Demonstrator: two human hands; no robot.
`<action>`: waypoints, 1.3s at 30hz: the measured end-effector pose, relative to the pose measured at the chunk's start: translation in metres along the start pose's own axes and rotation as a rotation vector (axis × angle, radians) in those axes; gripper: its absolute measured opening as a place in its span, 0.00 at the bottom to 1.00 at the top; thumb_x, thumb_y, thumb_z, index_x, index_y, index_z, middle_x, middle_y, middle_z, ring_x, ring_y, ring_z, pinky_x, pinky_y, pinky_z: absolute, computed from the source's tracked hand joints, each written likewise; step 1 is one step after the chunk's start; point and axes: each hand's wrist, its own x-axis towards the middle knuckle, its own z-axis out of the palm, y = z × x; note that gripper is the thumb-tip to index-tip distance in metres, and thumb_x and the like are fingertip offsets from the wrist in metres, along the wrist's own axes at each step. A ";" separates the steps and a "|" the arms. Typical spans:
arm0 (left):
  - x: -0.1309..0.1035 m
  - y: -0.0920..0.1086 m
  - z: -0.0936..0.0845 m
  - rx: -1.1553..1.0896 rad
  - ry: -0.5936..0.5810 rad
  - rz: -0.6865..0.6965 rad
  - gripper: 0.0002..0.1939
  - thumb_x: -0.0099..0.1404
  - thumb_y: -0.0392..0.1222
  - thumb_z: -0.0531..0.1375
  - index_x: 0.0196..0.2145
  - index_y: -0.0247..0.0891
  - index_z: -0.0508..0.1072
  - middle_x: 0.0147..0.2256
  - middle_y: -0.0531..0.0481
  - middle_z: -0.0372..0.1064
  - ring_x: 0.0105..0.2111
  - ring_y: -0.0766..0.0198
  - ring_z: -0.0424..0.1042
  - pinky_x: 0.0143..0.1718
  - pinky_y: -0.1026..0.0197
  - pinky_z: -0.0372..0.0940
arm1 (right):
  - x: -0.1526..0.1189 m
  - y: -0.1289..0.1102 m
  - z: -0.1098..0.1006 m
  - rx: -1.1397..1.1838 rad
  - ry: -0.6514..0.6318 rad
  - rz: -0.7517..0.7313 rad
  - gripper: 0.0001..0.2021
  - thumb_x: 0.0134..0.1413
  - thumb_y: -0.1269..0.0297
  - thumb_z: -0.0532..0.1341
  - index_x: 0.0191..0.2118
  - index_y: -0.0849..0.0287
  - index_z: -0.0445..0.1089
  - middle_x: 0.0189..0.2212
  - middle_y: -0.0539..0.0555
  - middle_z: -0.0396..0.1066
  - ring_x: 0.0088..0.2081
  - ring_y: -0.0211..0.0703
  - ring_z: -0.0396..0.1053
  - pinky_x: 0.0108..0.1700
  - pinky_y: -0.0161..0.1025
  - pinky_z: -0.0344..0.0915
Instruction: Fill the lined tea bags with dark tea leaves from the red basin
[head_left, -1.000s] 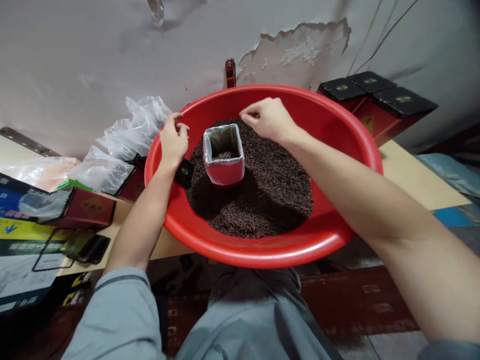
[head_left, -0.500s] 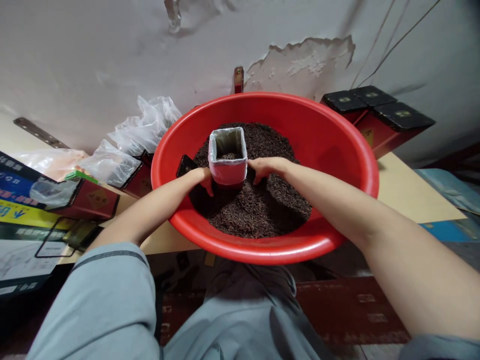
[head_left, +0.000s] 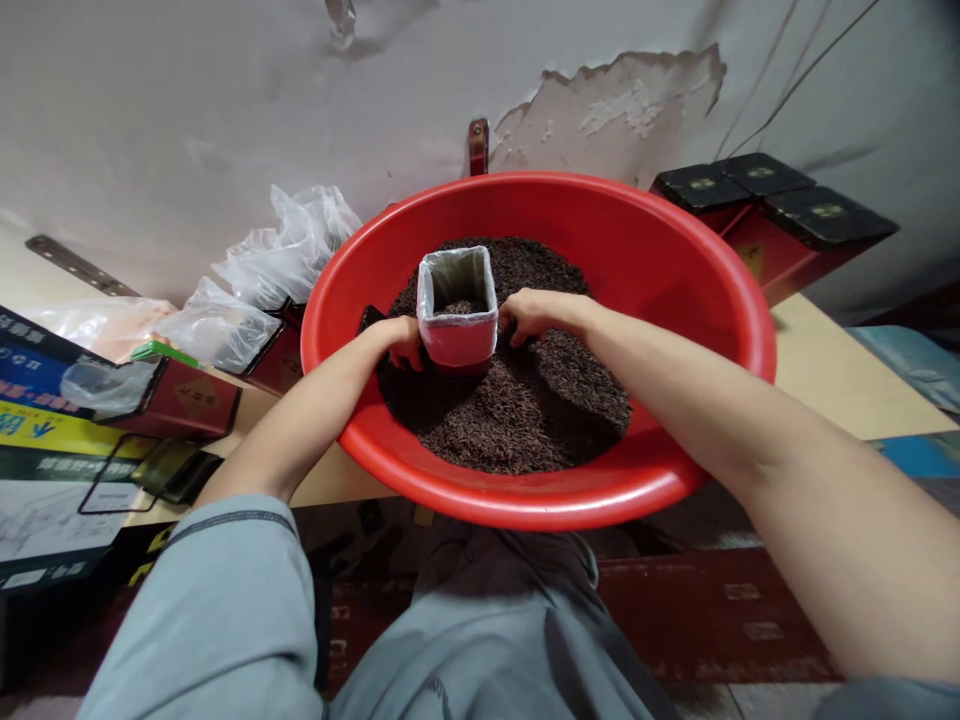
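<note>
A square red tin (head_left: 459, 342) with a clear plastic liner folded over its rim stands upright among dark loose tea leaves (head_left: 517, 430), with some leaves inside it. The leaves fill the bottom of a large red basin (head_left: 555, 508). My left hand (head_left: 403, 342) is at the tin's left side, fingers bent down and partly hidden. At its right side, my right hand (head_left: 527, 314) has curled fingers against the tin. The undersides of both hands, low in the leaves, are hard to see. A black lid-like piece (head_left: 370, 318) shows behind my left wrist.
Red tins with black lids (head_left: 829, 212) lie at the right. Left of the basin are lined red tins (head_left: 187, 400), clear plastic bags (head_left: 289, 250) and a printed box (head_left: 52, 500). A peeling wall (head_left: 225, 90) rises behind the pale tabletop (head_left: 840, 385).
My fingers have curled more, and both hands have shifted slightly up beside the tin. The tin stays nearly in place. The view has moved a little.
</note>
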 end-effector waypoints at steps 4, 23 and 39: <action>-0.026 0.002 -0.024 -0.068 0.281 -0.085 0.22 0.46 0.34 0.75 0.43 0.38 0.85 0.32 0.48 0.80 0.29 0.57 0.79 0.33 0.59 0.74 | -0.007 0.005 -0.023 -0.058 0.245 -0.033 0.14 0.53 0.66 0.73 0.47 0.57 0.79 0.39 0.54 0.81 0.41 0.48 0.79 0.45 0.41 0.74; -0.078 0.051 -0.029 -0.154 1.117 0.689 0.05 0.68 0.42 0.64 0.36 0.42 0.81 0.31 0.55 0.79 0.37 0.59 0.79 0.44 0.57 0.74 | -0.035 -0.067 -0.047 0.469 0.941 -0.392 0.12 0.54 0.59 0.71 0.43 0.56 0.79 0.44 0.55 0.82 0.48 0.53 0.78 0.53 0.48 0.75; -0.062 0.047 -0.025 -0.011 1.072 0.657 0.09 0.64 0.35 0.64 0.40 0.43 0.83 0.47 0.49 0.81 0.49 0.55 0.78 0.56 0.51 0.72 | -0.037 -0.060 -0.047 0.365 0.851 -0.390 0.12 0.51 0.67 0.69 0.44 0.55 0.83 0.45 0.53 0.81 0.50 0.53 0.78 0.58 0.49 0.72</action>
